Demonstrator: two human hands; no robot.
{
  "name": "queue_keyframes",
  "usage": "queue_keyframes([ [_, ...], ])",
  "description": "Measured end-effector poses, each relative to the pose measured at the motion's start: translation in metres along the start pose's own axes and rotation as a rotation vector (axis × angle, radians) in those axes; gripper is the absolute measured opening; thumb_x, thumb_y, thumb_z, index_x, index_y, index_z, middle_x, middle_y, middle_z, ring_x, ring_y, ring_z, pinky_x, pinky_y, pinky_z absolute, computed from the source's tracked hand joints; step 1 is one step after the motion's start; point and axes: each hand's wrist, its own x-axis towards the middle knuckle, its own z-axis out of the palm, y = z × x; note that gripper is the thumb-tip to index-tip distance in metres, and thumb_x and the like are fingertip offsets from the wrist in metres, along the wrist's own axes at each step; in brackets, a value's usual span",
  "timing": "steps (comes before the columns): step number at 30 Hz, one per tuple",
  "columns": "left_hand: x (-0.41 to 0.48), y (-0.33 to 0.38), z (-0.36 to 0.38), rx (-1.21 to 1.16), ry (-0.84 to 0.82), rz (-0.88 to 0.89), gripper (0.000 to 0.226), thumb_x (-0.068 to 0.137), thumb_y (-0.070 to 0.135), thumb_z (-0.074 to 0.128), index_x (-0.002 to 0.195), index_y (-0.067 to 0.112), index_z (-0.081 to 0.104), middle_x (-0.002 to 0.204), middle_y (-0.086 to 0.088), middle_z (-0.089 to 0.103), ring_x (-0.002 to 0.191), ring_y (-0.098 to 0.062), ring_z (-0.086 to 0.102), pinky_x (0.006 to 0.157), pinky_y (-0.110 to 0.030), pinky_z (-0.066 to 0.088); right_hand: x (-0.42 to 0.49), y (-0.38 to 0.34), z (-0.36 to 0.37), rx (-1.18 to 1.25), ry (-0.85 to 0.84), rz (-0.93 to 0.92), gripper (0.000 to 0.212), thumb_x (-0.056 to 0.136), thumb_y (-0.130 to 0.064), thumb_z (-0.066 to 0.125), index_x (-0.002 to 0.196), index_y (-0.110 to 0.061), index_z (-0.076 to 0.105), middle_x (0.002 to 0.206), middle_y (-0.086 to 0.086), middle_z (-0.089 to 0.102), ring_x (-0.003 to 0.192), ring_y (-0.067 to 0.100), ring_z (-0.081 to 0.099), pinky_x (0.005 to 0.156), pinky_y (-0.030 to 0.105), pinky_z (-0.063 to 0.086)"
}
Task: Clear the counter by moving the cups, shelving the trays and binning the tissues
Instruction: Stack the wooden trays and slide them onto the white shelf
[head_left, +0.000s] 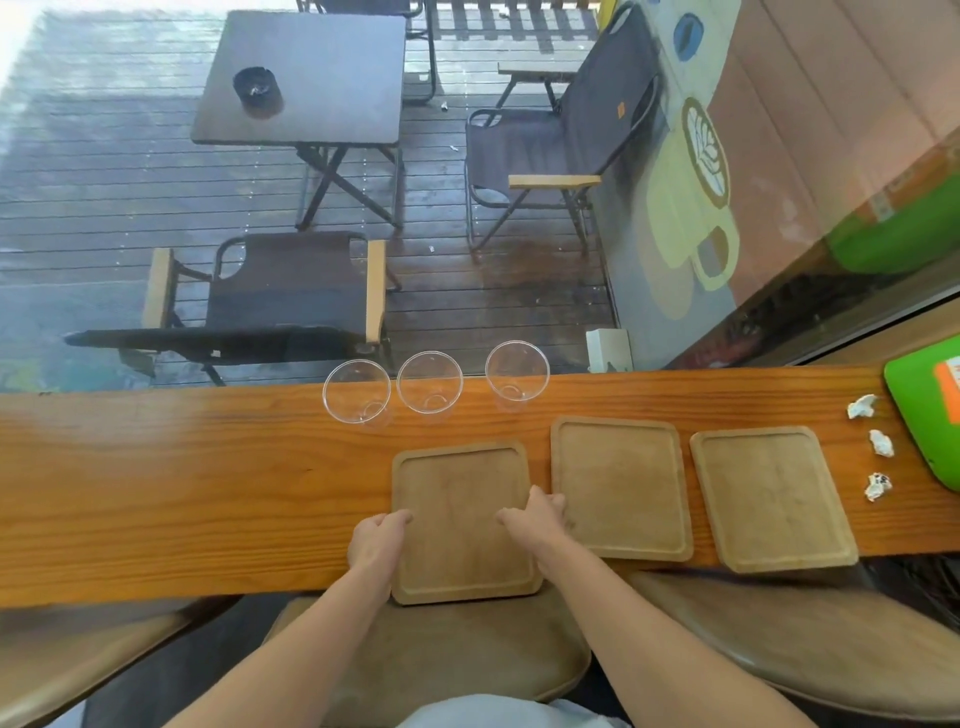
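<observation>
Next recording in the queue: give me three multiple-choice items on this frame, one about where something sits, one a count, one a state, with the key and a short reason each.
1. Where do the crumpled tissues lie on the counter?
A. at its right end, beside the green object
B. inside the cups
C. on the middle tray

2. How many clear cups stand on the counter?
A. one
B. three
C. five

3. What are the two hands doing?
A. each lifting a cup
B. holding tissues
C. set on the two side edges of the leftmost tray

Key: 1 A, three white wads line up near the green object; 2 B, three empty cups stand in a row along the far edge; 3 C, the left hand is at the tray's left edge and the right hand at its right edge, with the tray flat on the counter.
</observation>
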Motion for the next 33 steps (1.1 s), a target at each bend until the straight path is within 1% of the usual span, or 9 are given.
queue_keyframes([
  [3,-0.001,0.0,-0.002,-0.025,-0.035,0.011,0.046,0.089,0.024,0.065,0.131,0.008,0.057,0.129,-0.013,0.062,0.12,-0.033,0.055,0.103,-0.051,0.045,-0.003,0.007,-0.009,0.009,0.014,-0.011,0.073,0.096,-0.028,0.056,0.156,-0.011,0.016,0.158,0.009,0.012,0.143,0.031,0.025,0.116,0.045,0.031],
  [7,-0.014,0.017,0.011,0.038,-0.083,0.108,0.044,0.091,0.02,0.064,0.133,0.01,0.055,0.123,-0.01,0.065,0.112,-0.03,0.061,0.095,-0.05,0.052,-0.01,0.021,-0.039,0.07,0.041,-0.044,0.07,0.098,-0.027,0.054,0.156,-0.01,0.017,0.159,0.009,0.012,0.142,0.03,0.03,0.115,0.045,0.035],
  [8,-0.02,0.023,0.019,0.055,-0.099,0.133,0.042,0.091,0.02,0.064,0.132,0.011,0.057,0.118,-0.009,0.067,0.108,-0.028,0.062,0.091,-0.047,0.054,-0.012,0.024,-0.05,0.078,0.055,-0.043,0.071,0.098,-0.027,0.055,0.156,-0.01,0.017,0.159,0.009,0.011,0.143,0.03,0.03,0.115,0.045,0.034],
  [10,-0.034,0.034,0.043,0.079,-0.143,0.187,0.033,0.092,0.019,0.064,0.124,0.012,0.063,0.099,0.0,0.068,0.093,-0.021,0.065,0.072,-0.037,0.056,-0.014,0.034,-0.075,0.097,0.094,-0.037,0.073,0.097,-0.028,0.056,0.156,-0.009,0.016,0.159,0.01,0.012,0.142,0.031,0.03,0.115,0.046,0.034],
  [12,-0.05,0.043,0.073,0.08,-0.178,0.225,0.027,0.092,0.017,0.064,0.118,0.014,0.066,0.086,0.007,0.065,0.082,-0.014,0.063,0.059,-0.028,0.05,-0.011,0.048,-0.106,0.117,0.129,-0.023,0.073,0.097,-0.028,0.056,0.156,-0.009,0.016,0.16,0.01,0.011,0.142,0.031,0.031,0.114,0.046,0.035],
  [16,-0.081,0.052,0.133,0.084,-0.22,0.253,0.029,0.09,0.017,0.065,0.119,0.014,0.068,0.098,0.001,0.069,0.086,-0.016,0.064,0.066,-0.029,0.052,0.003,0.079,-0.167,0.147,0.153,0.011,0.073,0.097,-0.028,0.056,0.156,-0.01,0.016,0.163,0.009,0.007,0.146,0.032,0.025,0.115,0.048,0.033],
  [22,-0.096,0.049,0.185,0.059,-0.186,0.17,0.04,0.088,0.021,0.067,0.126,0.01,0.063,0.12,-0.01,0.066,0.106,-0.027,0.062,0.095,-0.045,0.052,0.027,0.104,-0.212,0.202,0.113,0.024,0.063,0.099,-0.026,0.051,0.155,-0.012,0.025,0.159,0.009,0.021,0.14,0.032,0.036,0.113,0.049,0.037],
  [28,-0.095,0.048,0.2,0.088,-0.13,0.179,0.048,0.09,0.022,0.064,0.136,0.011,0.054,0.134,-0.01,0.059,0.12,-0.029,0.055,0.103,-0.045,0.046,0.042,0.102,-0.219,0.197,0.056,0.026,0.067,0.099,-0.025,0.054,0.156,-0.011,0.022,0.161,0.009,0.018,0.143,0.031,0.033,0.114,0.046,0.036],
  [33,-0.088,0.051,0.2,0.11,-0.091,0.171,0.048,0.091,0.024,0.063,0.137,0.011,0.054,0.135,-0.01,0.058,0.121,-0.029,0.054,0.1,-0.04,0.046,0.055,0.095,-0.215,0.179,0.0,0.008,0.071,0.099,-0.026,0.055,0.157,-0.009,0.017,0.164,0.006,0.008,0.146,0.029,0.027,0.116,0.045,0.033],
])
